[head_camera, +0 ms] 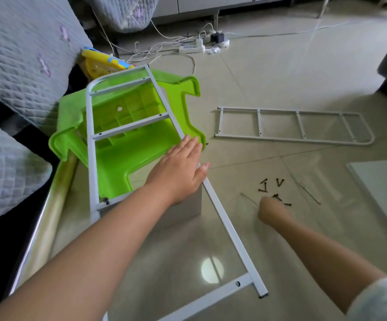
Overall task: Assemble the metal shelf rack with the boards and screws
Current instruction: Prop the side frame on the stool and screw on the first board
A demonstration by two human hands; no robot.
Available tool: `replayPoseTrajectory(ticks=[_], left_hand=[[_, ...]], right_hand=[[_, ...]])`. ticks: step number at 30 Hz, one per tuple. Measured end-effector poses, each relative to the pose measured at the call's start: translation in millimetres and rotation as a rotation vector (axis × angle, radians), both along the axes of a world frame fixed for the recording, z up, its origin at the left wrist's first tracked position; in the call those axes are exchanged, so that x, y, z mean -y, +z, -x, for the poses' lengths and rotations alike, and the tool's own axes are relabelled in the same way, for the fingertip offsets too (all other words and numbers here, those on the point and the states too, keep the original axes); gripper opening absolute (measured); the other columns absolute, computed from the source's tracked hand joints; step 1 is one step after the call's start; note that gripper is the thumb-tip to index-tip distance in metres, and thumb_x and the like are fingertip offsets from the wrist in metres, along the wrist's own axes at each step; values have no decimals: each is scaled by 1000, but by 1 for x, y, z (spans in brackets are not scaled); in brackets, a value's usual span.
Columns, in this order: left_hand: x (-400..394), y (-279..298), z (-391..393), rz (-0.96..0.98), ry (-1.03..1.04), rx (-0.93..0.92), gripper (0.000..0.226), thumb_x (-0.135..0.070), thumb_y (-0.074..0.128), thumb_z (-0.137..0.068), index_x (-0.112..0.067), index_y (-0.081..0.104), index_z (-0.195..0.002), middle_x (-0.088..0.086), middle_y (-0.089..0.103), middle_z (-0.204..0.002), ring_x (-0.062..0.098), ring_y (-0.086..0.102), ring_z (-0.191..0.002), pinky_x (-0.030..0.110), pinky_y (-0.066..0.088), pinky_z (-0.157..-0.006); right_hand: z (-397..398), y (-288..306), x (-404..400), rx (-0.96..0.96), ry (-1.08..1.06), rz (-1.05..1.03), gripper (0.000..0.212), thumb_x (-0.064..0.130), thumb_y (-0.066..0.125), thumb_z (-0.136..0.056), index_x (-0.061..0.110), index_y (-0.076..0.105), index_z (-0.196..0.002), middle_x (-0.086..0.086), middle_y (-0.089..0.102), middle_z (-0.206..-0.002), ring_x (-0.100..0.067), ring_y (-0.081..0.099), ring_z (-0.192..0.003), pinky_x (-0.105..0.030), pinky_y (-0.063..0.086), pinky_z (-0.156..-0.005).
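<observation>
A white metal side frame (231,230) leans across an overturned green plastic stool (130,144), its foot on the floor near me. My left hand (183,167) lies flat with straight fingers on the frame's right rail. A grey board (185,210) stands under that hand, attached to the frame by a dark screw (106,200). My right hand (271,212) reaches down into several dark screws (271,188) scattered on the tiles; its fingers are hidden. A second white side frame (294,126) lies flat on the floor further away.
A white board (382,193) lies at the right edge. A thin metal tool (308,189) rests beside the screws. A quilted sofa (18,66) fills the left side. A power strip with tangled cables (192,48) and a yellow basket (99,63) sit beyond the stool.
</observation>
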State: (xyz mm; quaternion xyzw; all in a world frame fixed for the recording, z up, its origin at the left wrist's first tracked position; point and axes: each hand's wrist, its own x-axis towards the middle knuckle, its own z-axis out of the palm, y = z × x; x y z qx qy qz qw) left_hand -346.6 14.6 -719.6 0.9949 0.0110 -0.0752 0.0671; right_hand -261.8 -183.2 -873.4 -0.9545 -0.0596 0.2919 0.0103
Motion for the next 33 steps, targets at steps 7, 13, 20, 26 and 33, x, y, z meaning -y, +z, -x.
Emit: replayPoseTrajectory(ticks=[7, 13, 20, 26, 33], left_hand=[[-6, 16, 7, 10, 35, 30, 58, -36, 23, -100, -10, 5, -148, 3, -3, -157, 13, -7, -144, 27, -5, -115], [-31, 40, 40, -13, 128, 122, 52, -29, 28, -100, -12, 15, -148, 2, 7, -157, 13, 2, -145, 29, 2, -115], [-70, 32, 105, 278, 361, 355, 51, -45, 47, -72, -6, 73, -91, 9, 69, -95, 25, 61, -99, 30, 40, -90], [-75, 23, 114, 521, 488, 410, 11, -3, 67, -80, -1, 73, -89, 5, 67, -93, 11, 57, -88, 17, 39, -81], [-81, 14, 118, 577, 464, 427, 7, -5, 66, -81, -3, 73, -81, -13, 58, -74, 3, 51, -70, 16, 38, -69]], right_hand=[[-33, 113, -41, 316, 58, -364, 16, 11, 41, -90, 1, 53, -95, -19, 57, -99, -31, 52, -83, -31, 42, -66], [-16, 199, -78, 566, 9, -801, 23, 11, 49, -87, 2, 64, -101, -19, 65, -100, -33, 57, -95, -34, 46, -76], [37, 238, -128, 482, 319, -1085, 14, 16, 55, -88, 7, 65, -95, 1, 51, -60, -14, 54, -63, -24, 38, -58], [68, 227, -153, 410, 585, -1109, 17, 16, 50, -93, 1, 59, -93, 2, 53, -56, -27, 56, -59, -35, 42, -60], [76, 221, -159, 345, 608, -1147, 12, 15, 51, -92, 5, 59, -90, 8, 47, -52, -24, 51, -55, -34, 39, -53]])
